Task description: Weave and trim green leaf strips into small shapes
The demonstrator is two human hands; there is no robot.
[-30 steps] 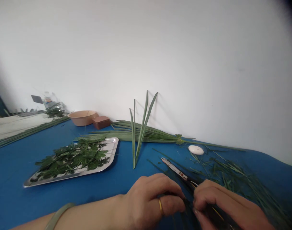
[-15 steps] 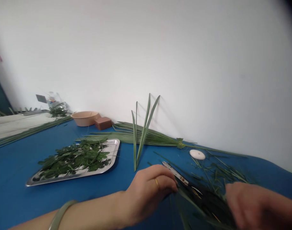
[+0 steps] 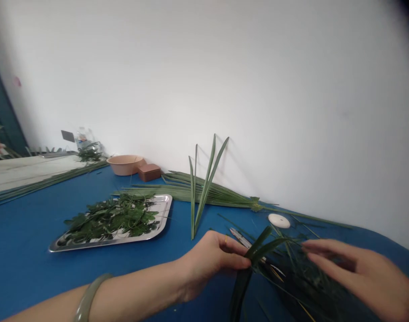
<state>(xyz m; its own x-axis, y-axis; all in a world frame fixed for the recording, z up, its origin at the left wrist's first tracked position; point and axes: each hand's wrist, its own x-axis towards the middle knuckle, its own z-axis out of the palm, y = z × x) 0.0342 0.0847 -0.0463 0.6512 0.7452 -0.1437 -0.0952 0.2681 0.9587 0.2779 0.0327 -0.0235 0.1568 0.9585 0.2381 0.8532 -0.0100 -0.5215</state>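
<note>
Step in hand, as judged: handling one palm leaf strip (image 3: 258, 248). The left hand (image 3: 214, 261) pinches it just above the scissors (image 3: 240, 237), while the right hand (image 3: 361, 273) hovers with fingers spread over the trimmings (image 3: 305, 268), holding nothing. The next move calls for a second grip on the strip's free end, kept clear of the blades.

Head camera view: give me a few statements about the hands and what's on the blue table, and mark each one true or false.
1. The left hand pinches long green leaf strips. True.
2. The metal tray is bare. False: it holds a heap of small green leaves.
3. The right hand grips the scissors. False: the scissors lie on the table near the left fingers, and the right hand is open over loose leaf cuttings.
4. A peach bowl stands beside a brown box near the wall. True.
</note>
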